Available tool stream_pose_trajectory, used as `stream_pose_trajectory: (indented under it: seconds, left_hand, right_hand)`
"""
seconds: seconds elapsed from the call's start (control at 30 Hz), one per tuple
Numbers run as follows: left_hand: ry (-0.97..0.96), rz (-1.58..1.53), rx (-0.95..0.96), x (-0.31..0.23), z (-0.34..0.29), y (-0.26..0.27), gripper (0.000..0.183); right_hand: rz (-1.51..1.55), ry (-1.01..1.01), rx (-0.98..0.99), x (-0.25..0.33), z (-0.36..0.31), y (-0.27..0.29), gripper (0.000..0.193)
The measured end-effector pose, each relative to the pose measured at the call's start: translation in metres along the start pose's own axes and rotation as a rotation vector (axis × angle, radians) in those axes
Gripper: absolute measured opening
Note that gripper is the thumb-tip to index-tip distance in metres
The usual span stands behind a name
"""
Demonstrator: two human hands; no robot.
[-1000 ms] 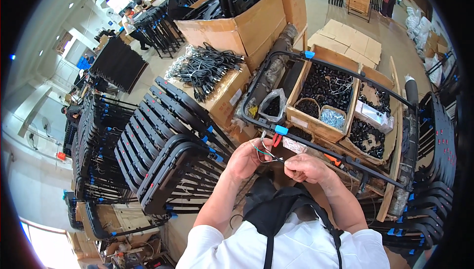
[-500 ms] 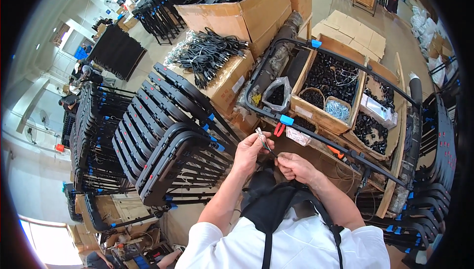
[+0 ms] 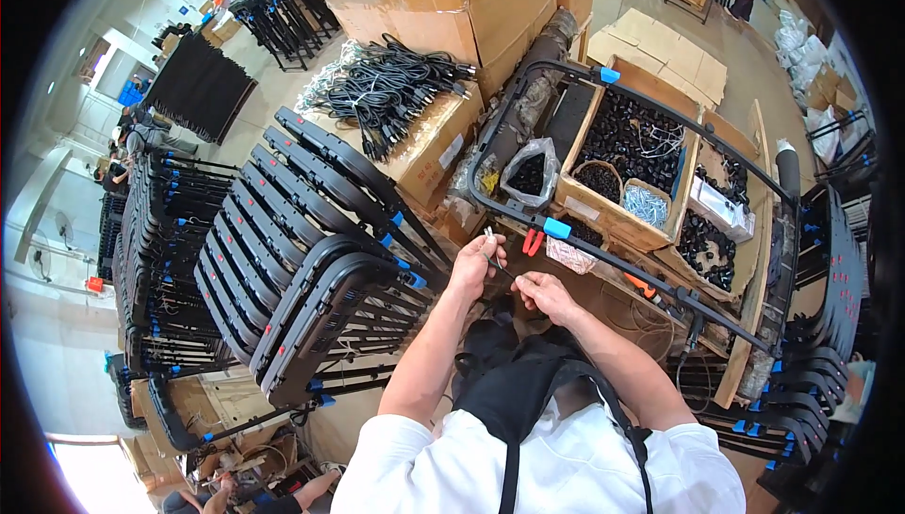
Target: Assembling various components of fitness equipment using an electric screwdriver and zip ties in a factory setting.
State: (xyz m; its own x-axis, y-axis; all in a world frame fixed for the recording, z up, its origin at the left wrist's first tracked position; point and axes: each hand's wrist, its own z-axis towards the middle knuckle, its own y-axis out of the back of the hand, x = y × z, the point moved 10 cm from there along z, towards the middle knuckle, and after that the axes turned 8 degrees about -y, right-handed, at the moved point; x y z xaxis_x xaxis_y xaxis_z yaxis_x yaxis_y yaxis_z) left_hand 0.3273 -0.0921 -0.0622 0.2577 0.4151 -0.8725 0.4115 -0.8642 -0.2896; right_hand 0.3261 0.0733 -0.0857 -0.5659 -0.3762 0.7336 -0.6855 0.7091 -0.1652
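Observation:
Between my two hands runs a thin dark cable [image 3: 505,272]. My left hand [image 3: 474,263] is closed round one part of it, and small pale ends [image 3: 488,234] stick up above the fingers. My right hand [image 3: 547,296] pinches the cable lower down, to the right. Just beyond the hands lies a black tubular frame [image 3: 622,255] with blue clips, resting across the wooden bins. Red-handled pliers [image 3: 533,242] hang or lie by its near bar; I cannot tell which.
Wooden bins [image 3: 603,215] hold black parts and silver screws [image 3: 647,202]. At the left lean several black frames [image 3: 273,269]. A bundle of black power cords [image 3: 391,90] sits on a carton [image 3: 429,151]. An orange-handled tool [image 3: 642,287] lies beside the frame's near bar.
Both hands have moved slightly away from my body and to the left, still holding the cable. The view has shifted a little.

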Motion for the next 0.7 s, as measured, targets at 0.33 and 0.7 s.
stream_pose_trajectory:
  seconds: [0.33,0.7]
  left_hand:
    - [0.068,0.205,0.171,-0.002,0.061,0.008,0.025]
    - [0.161,0.280,0.346,-0.009,0.081,0.008,0.030]
  right_hand:
    - [0.039,-0.070,-0.119,0.006,0.045,0.004,0.034]
    - [0.052,-0.097,-0.176,0.009,0.059,-0.003,0.037]
